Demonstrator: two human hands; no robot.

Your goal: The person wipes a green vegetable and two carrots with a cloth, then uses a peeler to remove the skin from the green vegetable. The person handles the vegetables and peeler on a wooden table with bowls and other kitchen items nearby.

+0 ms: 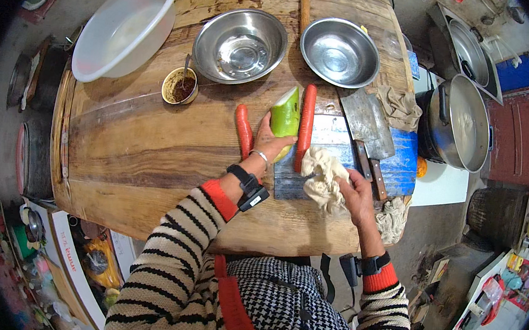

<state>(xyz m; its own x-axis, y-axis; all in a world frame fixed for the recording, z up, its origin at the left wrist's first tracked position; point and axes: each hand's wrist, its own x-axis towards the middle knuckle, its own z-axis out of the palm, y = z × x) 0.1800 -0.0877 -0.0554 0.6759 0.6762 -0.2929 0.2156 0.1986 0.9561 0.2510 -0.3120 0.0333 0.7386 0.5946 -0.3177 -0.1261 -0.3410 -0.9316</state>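
My left hand is closed around the lower part of a green radish with a pale cut top. One carrot lies just left of that hand, partly hidden by it. A second carrot lies right of the radish, on the edge of a blue-and-grey board or sheet. My right hand grips a crumpled off-white cloth, which hangs over the near part of that sheet. Two cleavers with wooden handles overlap beyond my right hand.
Two steel bowls stand at the back of the wooden table. Left of them are a paper cup holding dark sauce and a spoon, and a large white basin. More cloths lie at the right edge, near a big pot.
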